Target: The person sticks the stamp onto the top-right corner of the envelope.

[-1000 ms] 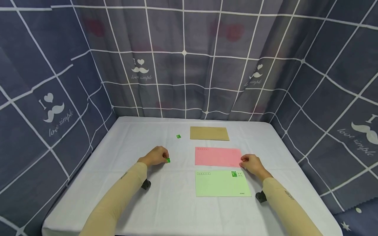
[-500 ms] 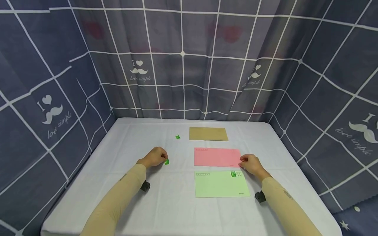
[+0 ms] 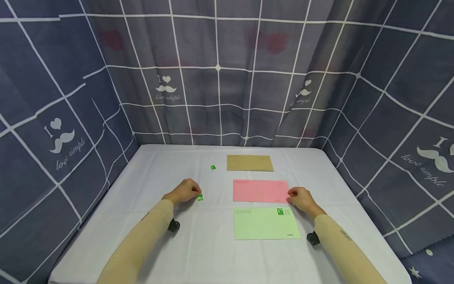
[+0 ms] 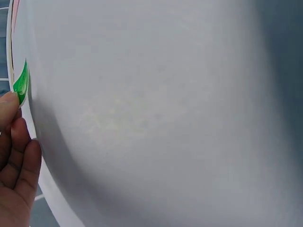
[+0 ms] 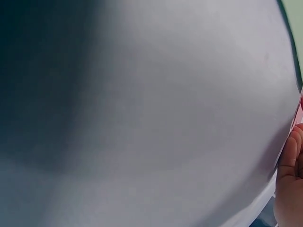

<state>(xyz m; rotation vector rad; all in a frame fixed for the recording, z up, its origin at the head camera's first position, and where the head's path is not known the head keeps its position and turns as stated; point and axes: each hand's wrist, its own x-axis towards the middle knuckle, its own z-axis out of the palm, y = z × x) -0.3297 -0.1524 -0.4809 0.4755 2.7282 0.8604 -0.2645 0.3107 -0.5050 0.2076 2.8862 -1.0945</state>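
My left hand (image 3: 184, 190) pinches a small green postage stamp (image 3: 200, 197) between thumb and finger, left of the envelopes. In the left wrist view the stamp (image 4: 21, 85) curves up from the fingertips, its white edge showing. At the right edge of a pink envelope (image 3: 260, 191), my right hand (image 3: 302, 198) holds its corner, fingers curled and thumb at the edge. The right wrist view shows only part of that hand (image 5: 289, 177), with a sliver of pink by the fingers. Nearer to me lies a green envelope (image 3: 267, 225) with a green stamp at its upper right.
A brown envelope (image 3: 250, 163) lies at the back of the white-covered table (image 3: 198, 252). Left of it is another small green stamp (image 3: 213, 167). Dark checked curtains (image 3: 198, 85) enclose the table at the back and both sides.
The stamp in my left fingers has turned to show more of its face. The right hand has stayed at the pink envelope's edge. The head view has shifted slightly.
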